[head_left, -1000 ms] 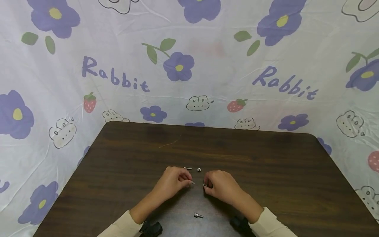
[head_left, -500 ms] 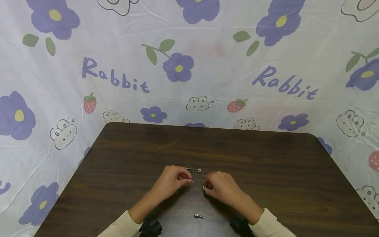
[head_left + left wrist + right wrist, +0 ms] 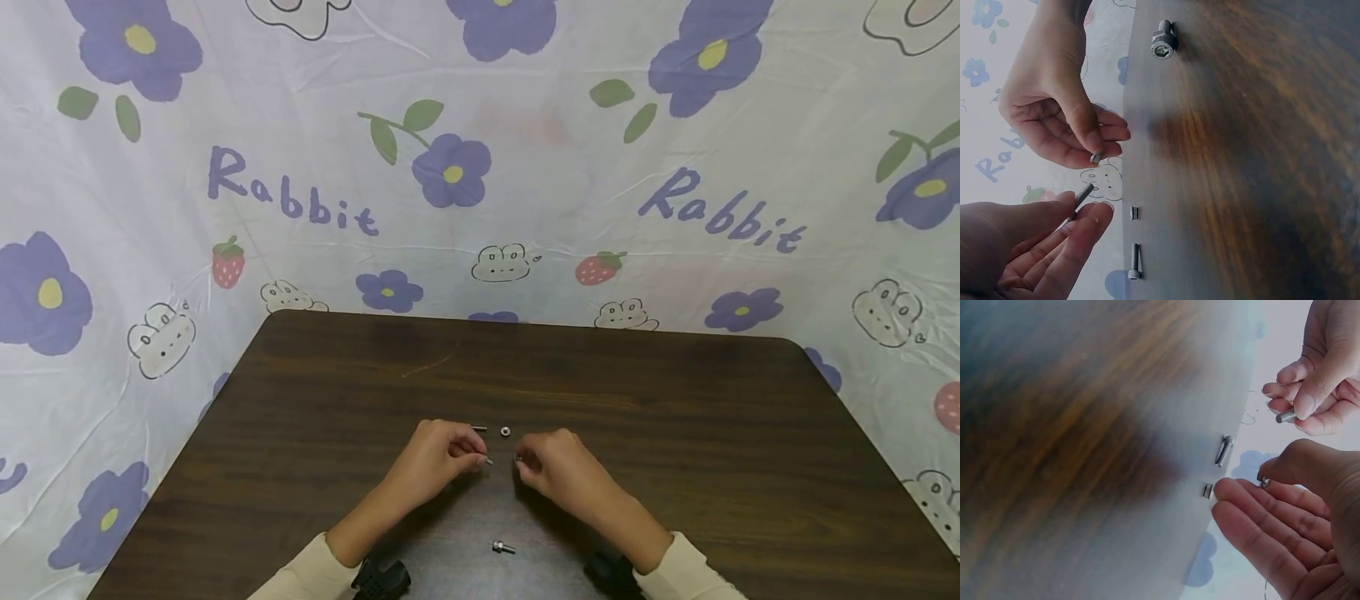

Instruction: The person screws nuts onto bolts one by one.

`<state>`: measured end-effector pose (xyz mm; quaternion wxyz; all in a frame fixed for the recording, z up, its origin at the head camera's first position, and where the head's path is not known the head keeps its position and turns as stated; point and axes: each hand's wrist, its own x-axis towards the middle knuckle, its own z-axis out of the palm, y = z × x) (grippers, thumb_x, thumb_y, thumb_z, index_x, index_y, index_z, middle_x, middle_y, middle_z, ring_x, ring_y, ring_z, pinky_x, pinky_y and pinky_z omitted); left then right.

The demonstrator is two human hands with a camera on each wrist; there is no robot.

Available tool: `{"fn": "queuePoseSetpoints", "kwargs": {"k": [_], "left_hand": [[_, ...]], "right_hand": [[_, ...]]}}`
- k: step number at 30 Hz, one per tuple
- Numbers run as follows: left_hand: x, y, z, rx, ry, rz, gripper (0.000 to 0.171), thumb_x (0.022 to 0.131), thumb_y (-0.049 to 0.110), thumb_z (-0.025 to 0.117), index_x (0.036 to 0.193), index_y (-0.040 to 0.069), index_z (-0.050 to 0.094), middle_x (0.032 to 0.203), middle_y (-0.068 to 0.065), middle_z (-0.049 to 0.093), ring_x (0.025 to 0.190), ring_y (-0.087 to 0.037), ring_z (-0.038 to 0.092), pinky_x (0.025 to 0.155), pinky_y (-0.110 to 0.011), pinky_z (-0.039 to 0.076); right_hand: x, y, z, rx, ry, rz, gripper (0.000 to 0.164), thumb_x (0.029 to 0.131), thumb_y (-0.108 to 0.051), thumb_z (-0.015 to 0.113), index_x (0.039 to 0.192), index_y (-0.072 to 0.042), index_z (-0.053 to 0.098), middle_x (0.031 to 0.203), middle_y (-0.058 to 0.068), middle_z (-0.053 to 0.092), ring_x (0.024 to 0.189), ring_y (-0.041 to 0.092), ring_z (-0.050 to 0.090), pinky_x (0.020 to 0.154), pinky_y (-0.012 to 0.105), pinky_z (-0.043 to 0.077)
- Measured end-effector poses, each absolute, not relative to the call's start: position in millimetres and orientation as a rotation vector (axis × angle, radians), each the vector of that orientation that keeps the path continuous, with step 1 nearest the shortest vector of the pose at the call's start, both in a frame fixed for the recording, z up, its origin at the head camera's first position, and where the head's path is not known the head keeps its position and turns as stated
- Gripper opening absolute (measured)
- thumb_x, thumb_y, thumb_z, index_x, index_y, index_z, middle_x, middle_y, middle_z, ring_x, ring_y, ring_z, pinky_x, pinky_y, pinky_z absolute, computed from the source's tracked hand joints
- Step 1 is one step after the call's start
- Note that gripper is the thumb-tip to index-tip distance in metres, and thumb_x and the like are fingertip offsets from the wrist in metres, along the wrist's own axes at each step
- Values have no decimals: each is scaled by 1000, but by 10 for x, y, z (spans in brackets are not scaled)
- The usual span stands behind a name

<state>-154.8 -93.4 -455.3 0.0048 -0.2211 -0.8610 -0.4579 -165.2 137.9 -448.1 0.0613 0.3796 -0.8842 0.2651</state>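
Note:
My left hand (image 3: 441, 454) pinches a small metal socket-head screw (image 3: 1084, 195) between thumb and fingers, its threaded end sticking out toward the other hand. Opposite it, my right hand (image 3: 566, 468) holds a small nut (image 3: 1095, 158) between thumb and fingertips. A short gap separates the screw's tip from that nut. Just beyond the hands a loose nut (image 3: 506, 432) lies on the table, with a second screw (image 3: 1135, 259) beside it, partly covered by the left hand in the head view. Nearer the body lies a thicker socket-head bolt (image 3: 503, 547) with a nut threaded on it.
The dark wood-grain table (image 3: 637, 400) has rounded far corners. A white cloth (image 3: 525, 108) printed with flowers and rabbits hangs behind and beside it. Black wrist mounts (image 3: 382, 578) sit under both cream sleeves (image 3: 307, 575).
The right fingers have shifted slightly, and the nut between them has moved a little away from the body and turned. The left hand with its screw stays almost still.

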Motion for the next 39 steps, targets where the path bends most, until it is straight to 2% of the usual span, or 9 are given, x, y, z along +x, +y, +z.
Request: {"fn": "queuePoseSetpoints", "kwargs": {"k": [7,20,28,39], "left_hand": [[-1550,-932,-4544,-704,-2680,-1431,5,88,2,79,86,6,76,79,0,74,67,-9,70,59,-20,57],[-1543,-915,-4513,-708,-2610,-1486,4,86,4,80,88,5,77,81,0,75,70,-10,71,61,-20,57],[-1535,-898,-4503,-721,-2532,-1561,6,88,7,80,90,3,77,85,-1,75,74,-9,72,65,-21,59],[-1473,-863,-4459,-692,-2401,-1790,6,87,7,80,92,8,78,89,-4,77,78,-14,74,67,-24,61]], "right_hand": [[-1643,1369,-4450,1141,-2637,884,6,87,3,75,91,-1,73,82,3,74,71,7,69,62,19,58],[-1629,1357,-4423,1144,-2581,931,12,82,6,76,92,0,72,81,2,73,69,5,67,60,18,57],[-1608,1349,-4381,1141,-2555,943,13,82,6,76,93,0,72,83,5,74,70,6,68,60,25,60],[-1523,1344,-4261,1171,-2509,992,16,84,6,77,97,-2,74,91,5,74,72,6,66,62,17,57]]}}
